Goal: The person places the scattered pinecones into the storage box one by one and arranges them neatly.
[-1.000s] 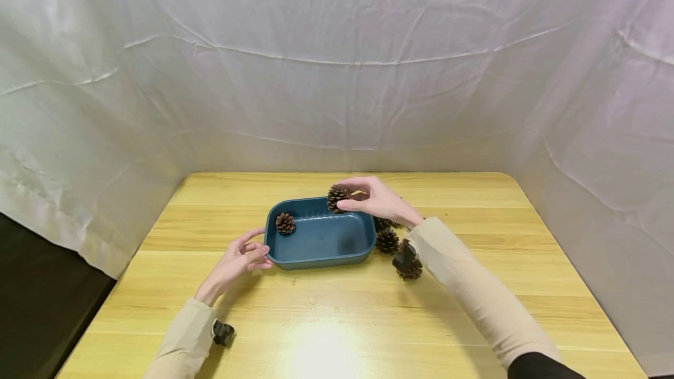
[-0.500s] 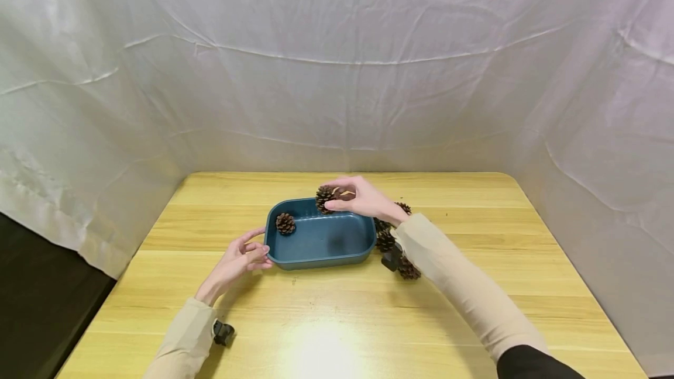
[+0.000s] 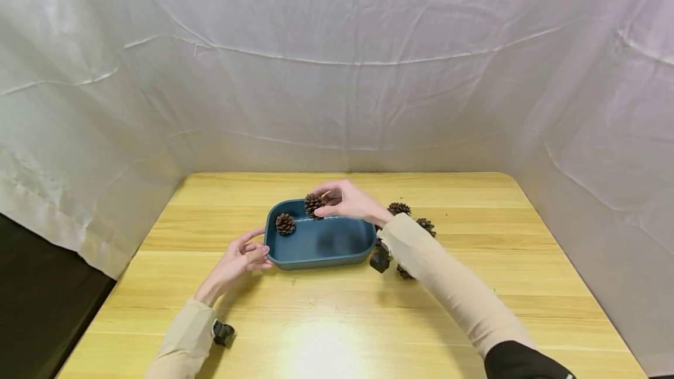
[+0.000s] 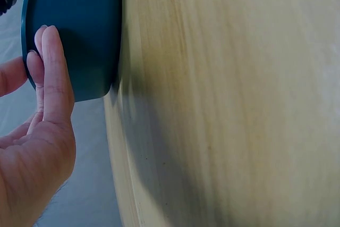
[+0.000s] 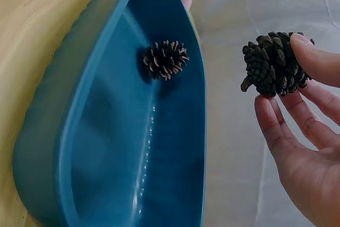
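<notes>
A deep blue plastic tray (image 3: 316, 263) with rounded corners sits on the wooden table, one pine cone (image 3: 285, 224) lying at its left end. At that end my left hand (image 3: 241, 259) holds the tray, fingers along the outer wall and at the rim; the left wrist view shows the fingers (image 4: 54, 73) close up. My right hand (image 3: 348, 200) pinches a second pine cone (image 3: 314, 206) between thumb and fingertips, over the far side of the tray. In the right wrist view this held pine cone (image 5: 276, 63) appears raised beside the rim, its scales spread.
Several pine cones lie right of the tray, among them a far pine cone (image 3: 399, 208), another pine cone (image 3: 425, 226) and a near pine cone (image 3: 405, 272). The right sleeve (image 3: 447, 271) partly covers the group. A pale cloth (image 3: 347, 104) hangs behind the table (image 3: 326, 309).
My right hand has carried its pine cone leftward over the tray and, lately, slightly lower. More of the pine cones at the right have come into sight. My left hand has stayed in place.
</notes>
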Motion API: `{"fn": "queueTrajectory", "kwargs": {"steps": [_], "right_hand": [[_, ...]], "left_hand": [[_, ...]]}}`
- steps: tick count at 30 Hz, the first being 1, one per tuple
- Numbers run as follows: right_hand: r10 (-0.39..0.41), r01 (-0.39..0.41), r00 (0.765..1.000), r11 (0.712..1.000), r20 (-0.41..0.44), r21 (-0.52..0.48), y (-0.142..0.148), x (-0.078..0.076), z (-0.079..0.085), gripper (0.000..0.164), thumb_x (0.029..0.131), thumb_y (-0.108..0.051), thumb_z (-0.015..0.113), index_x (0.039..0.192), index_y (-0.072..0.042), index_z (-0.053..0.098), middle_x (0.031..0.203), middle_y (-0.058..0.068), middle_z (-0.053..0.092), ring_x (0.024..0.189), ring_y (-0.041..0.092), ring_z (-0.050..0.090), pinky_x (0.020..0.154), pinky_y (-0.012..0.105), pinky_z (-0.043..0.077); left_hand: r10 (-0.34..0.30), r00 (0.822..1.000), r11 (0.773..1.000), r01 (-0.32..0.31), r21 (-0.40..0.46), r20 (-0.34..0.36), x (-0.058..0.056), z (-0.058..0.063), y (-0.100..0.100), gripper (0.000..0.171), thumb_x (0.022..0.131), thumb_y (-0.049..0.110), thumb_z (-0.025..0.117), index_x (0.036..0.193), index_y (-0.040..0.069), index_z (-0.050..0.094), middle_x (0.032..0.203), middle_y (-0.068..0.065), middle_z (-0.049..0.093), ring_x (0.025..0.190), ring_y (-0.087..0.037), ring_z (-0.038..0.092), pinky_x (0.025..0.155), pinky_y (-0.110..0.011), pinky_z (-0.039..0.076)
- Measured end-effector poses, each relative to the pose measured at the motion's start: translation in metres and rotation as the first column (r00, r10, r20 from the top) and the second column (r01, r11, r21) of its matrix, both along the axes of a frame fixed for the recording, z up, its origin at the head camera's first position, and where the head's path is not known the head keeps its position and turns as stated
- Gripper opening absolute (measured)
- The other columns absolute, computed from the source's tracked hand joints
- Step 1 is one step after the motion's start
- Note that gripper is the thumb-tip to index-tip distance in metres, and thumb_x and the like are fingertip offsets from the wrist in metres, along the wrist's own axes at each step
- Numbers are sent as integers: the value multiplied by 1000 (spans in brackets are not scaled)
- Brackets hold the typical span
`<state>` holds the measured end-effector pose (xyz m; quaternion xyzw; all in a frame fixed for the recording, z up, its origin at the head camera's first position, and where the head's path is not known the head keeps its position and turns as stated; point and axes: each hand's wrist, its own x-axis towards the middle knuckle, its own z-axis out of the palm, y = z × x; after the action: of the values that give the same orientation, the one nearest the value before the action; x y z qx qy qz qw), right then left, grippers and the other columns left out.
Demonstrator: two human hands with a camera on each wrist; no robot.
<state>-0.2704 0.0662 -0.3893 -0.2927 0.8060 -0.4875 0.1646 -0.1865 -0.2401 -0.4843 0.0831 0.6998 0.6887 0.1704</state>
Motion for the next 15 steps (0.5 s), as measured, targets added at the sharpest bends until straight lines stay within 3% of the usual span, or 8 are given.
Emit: {"fn": "queueTrajectory", "kwargs": {"steps": [4,15], "right_hand": [[-11,11,1000,1000,14,9,-5,-1,0,47,89,-14,78,133,-7,65,133,14,65,114,24,63,99,33,59],[4,-4,1000,1000,5,24,-17,-5,-4,46,87,-10,78,131,-3,65,131,17,65,106,22,65,88,28,62]], "left_hand": [[1,1000,1000,-1,1,2,0,0,0,69,101,4,54,157,-7,15,97,-4,64,86,-14,72,87,-35,66],[4,1000,1000,-4,-2,-2,0,1,0,68,101,5,55,156,-7,16,97,-4,64,85,-14,72,87,-33,66]]}}
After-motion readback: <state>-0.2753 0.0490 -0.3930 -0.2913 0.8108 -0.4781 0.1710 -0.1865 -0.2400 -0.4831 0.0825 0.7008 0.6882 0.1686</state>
